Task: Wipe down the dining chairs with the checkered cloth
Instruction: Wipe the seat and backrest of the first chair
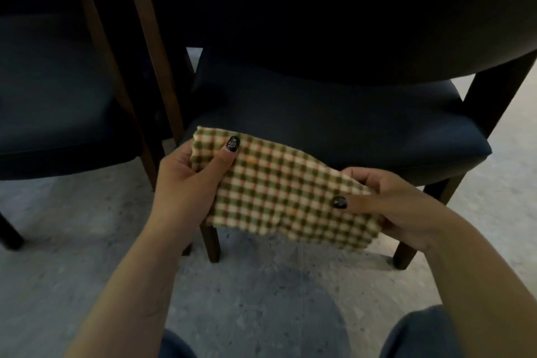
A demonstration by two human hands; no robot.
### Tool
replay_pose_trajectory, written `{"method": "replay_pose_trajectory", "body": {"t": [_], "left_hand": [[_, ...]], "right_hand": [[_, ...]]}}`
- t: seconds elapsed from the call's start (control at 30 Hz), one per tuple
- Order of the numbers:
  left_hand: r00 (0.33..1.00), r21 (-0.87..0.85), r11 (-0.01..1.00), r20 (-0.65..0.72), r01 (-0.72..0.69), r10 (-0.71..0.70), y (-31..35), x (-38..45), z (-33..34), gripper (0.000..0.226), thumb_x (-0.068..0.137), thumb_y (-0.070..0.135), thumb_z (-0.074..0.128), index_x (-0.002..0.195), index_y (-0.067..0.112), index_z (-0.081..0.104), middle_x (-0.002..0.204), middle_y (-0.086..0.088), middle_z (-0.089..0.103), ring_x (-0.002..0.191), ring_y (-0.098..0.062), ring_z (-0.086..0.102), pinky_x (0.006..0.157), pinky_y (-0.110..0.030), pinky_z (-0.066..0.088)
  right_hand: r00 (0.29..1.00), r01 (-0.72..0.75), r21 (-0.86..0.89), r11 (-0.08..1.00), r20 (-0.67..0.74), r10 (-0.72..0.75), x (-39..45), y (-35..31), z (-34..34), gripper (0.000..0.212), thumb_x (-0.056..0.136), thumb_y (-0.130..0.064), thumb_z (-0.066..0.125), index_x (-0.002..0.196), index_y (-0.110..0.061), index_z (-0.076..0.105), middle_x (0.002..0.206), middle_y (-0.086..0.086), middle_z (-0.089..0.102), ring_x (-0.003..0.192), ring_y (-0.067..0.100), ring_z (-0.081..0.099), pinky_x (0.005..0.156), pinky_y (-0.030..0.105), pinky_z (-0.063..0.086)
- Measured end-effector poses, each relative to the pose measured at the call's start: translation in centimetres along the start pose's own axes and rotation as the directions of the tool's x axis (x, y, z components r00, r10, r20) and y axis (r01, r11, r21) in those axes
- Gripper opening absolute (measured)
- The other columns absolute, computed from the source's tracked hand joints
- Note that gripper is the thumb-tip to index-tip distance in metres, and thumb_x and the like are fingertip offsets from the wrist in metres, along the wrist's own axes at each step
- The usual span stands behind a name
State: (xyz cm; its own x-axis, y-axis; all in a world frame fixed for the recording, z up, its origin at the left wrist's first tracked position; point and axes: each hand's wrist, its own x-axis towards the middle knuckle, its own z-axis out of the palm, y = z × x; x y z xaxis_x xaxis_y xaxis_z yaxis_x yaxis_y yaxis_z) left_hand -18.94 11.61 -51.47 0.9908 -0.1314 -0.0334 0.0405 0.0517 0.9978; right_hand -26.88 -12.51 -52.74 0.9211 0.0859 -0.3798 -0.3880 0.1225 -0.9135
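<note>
Pale speckled floor [261,293] spreads under two dark dining chairs that stand side by side in dim light. Both chairs have navy padded seats and dark brown wooden legs. The nearer chair [334,125] fills the middle and right of the view, its curved dark backrest arching over the seat at the top; the second chair [52,102] sits just beside it on the left, with only its seat and part of its frame showing.

In front of the nearer chair's front seat edge, the checkered cloth [284,189] is held stretched out flat between both hands, above the floor. Whether it touches the seat edge cannot be told. The cloth is cream with green and thin orange-red checks, and its edges look slightly frayed.

The left hand [186,180] pinches the cloth's left edge, the thumb with its dark painted nail lying on top of the fabric and the fingers curled behind it. The right hand [392,203] pinches the right edge in the same way, thumb on top with a dark nail, fingers tucked underneath. Both forearms are bare and reach in from the bottom of the view. Dark blue-clad knees show at the lower edge.
</note>
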Motion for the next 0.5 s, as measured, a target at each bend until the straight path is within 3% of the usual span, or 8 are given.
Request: {"method": "replay_pose_trajectory", "body": {"t": [0.07,0.17,0.27,0.3,0.33,0.4,0.47,0.5], "left_hand": [[1.0,-0.009,1.0,0.015,-0.008,0.008,0.1,-0.1,-0.4,0.009,0.067,0.044,0.071,0.072,0.038,0.075,0.084,0.006,0.076,0.079,-0.01,0.073,0.059,-0.018,0.055],[1.0,-0.053,0.998,0.006,-0.017,0.017,0.1,-0.1,-1.0,0.01,0.071,0.045,0.068,0.073,0.039,0.075,0.085,0.007,0.076,0.08,-0.01,0.073,0.059,-0.019,0.055],[0.999,-0.068,0.997,-0.003,-0.032,0.032,0.1,-0.3,-1.1,0.011,0.074,0.046,0.066,0.075,0.04,0.075,0.088,0.009,0.076,0.083,-0.008,0.073,0.061,-0.019,0.055],[0.999,-0.064,0.997,0.001,-0.04,0.04,0.0,-0.4,-1.1,0.011,0.076,0.045,0.065,0.076,0.04,0.075,0.088,0.009,0.076,0.084,-0.007,0.072,0.061,-0.018,0.055],[0.999,-0.058,0.997,0.009,-0.047,0.047,0.0,-0.4,-1.0,0.012,0.078,0.043,0.063,0.076,0.04,0.074,0.089,0.01,0.075,0.084,-0.006,0.072,0.062,-0.018,0.055],[0.999,-0.035,0.999,0.015,-0.042,0.042,0.0,-0.6,-0.8,0.014,0.081,0.042,0.06,0.075,0.042,0.074,0.089,0.01,0.075,0.085,-0.007,0.072,0.064,-0.019,0.056],[1.0,-0.059,0.998,0.005,-0.009,0.01,0.1,-0.6,-0.6,0.015,0.08,0.043,0.06,0.076,0.041,0.075,0.091,0.009,0.076,0.087,-0.009,0.072,0.064,-0.02,0.056],[1.0,-0.117,0.993,0.014,0.016,-0.014,0.2,-0.7,-0.5,0.015,0.079,0.042,0.061,0.078,0.038,0.076,0.094,0.007,0.076,0.09,-0.011,0.072,0.065,-0.021,0.056]], "right_hand": [[0.997,-0.024,0.038,0.999,0.07,0.021,-0.4,0.0,-0.5,0.023,0.059,-0.023,0.075,0.08,-0.016,0.076,0.089,0.007,0.072,0.082,0.017,0.07,0.066,0.024,0.057],[0.997,0.023,0.07,0.997,0.075,-0.028,-0.4,0.4,-0.3,0.004,0.068,-0.014,0.069,0.071,-0.016,0.072,0.079,0.006,0.068,0.076,0.016,0.065,0.066,0.024,0.054],[0.992,0.124,0.299,0.946,-0.017,-0.125,-0.1,0.7,0.5,0.004,0.074,-0.011,0.065,0.075,-0.014,0.066,0.079,0.005,0.066,0.076,0.015,0.065,0.065,0.027,0.055],[0.987,0.154,0.303,0.94,-0.096,-0.13,0.1,0.8,0.9,0.004,0.076,-0.013,0.066,0.078,-0.017,0.066,0.08,0.003,0.068,0.076,0.014,0.065,0.063,0.028,0.055],[0.969,0.183,0.227,0.957,-0.206,-0.136,0.4,1.0,1.3,0.006,0.08,-0.015,0.066,0.079,-0.021,0.067,0.081,0.0,0.07,0.077,0.013,0.066,0.063,0.029,0.054],[0.868,0.212,-0.057,0.976,-0.448,-0.215,1.0,1.4,2.0,0.009,0.087,-0.02,0.065,0.084,-0.028,0.066,0.085,-0.006,0.071,0.082,0.011,0.066,0.069,0.031,0.053],[0.762,0.23,-0.229,0.946,-0.562,-0.321,1.2,1.1,2.4,0.007,0.089,-0.026,0.063,0.088,-0.033,0.065,0.088,-0.011,0.07,0.084,0.005,0.065,0.077,0.031,0.053],[0.751,0.245,-0.237,0.94,-0.567,-0.339,1.0,0.8,2.5,0.007,0.089,-0.028,0.063,0.088,-0.034,0.067,0.089,-0.013,0.07,0.083,0.003,0.065,0.078,0.031,0.053]]}}
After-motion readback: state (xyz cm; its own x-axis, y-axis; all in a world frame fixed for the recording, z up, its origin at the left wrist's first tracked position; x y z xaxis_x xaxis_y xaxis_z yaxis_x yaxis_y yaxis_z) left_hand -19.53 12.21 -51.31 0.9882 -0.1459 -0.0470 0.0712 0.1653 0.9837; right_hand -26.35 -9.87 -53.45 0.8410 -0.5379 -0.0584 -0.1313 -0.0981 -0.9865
